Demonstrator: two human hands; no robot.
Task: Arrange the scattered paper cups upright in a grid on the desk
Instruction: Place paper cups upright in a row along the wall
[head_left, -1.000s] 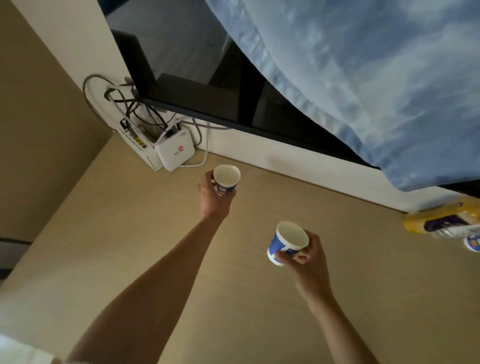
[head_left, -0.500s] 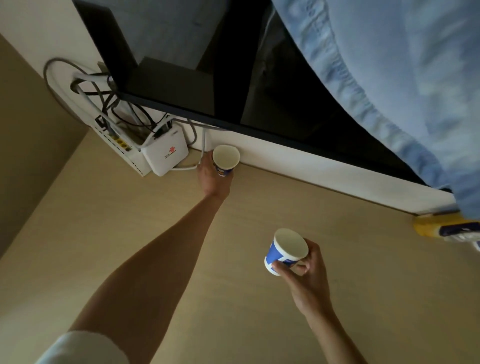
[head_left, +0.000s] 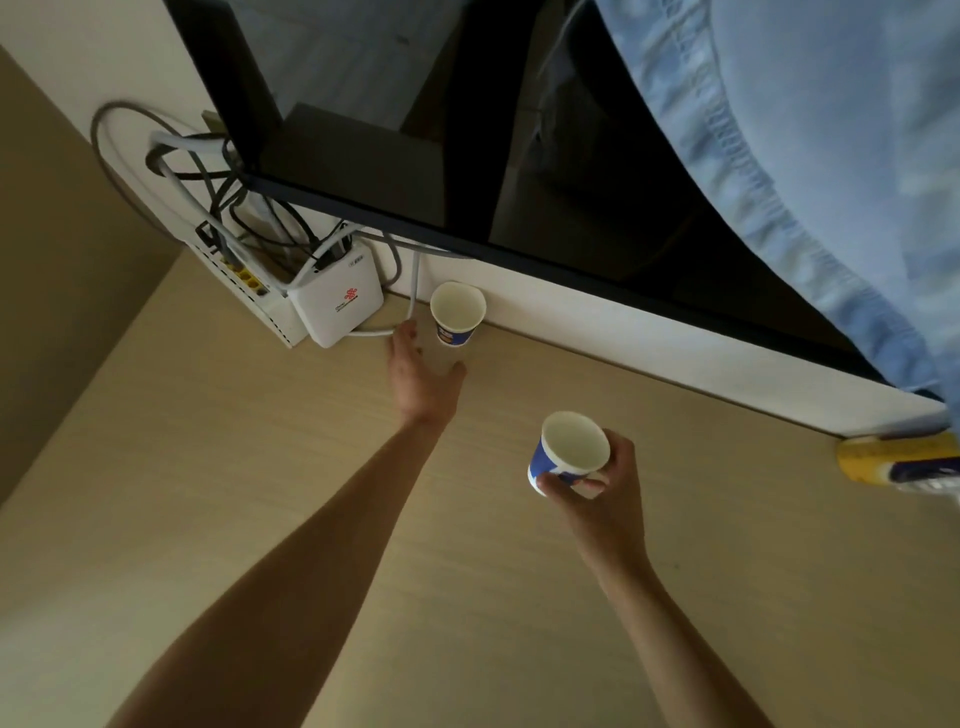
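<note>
A white and blue paper cup (head_left: 457, 314) stands upright on the wooden desk (head_left: 311, 493), at the back by the wall. My left hand (head_left: 420, 375) lies just in front of it with fingers and thumb spread, apart from the cup. A second paper cup (head_left: 569, 452), blue and white, is tilted in the air above the desk's middle. My right hand (head_left: 597, 488) grips it from below, with its fingers curled round the side.
A white router (head_left: 337, 301) and a tangle of cables (head_left: 208, 197) sit at the back left, close to the standing cup. A black monitor (head_left: 467, 156) overhangs the back edge. Blue cloth (head_left: 831, 156) hangs at the top right. A yellow packet (head_left: 898, 460) lies at the right edge.
My left hand has set its cup down by the wall and let go, drawing back a little. My right hand still holds its cup in about the same place.
</note>
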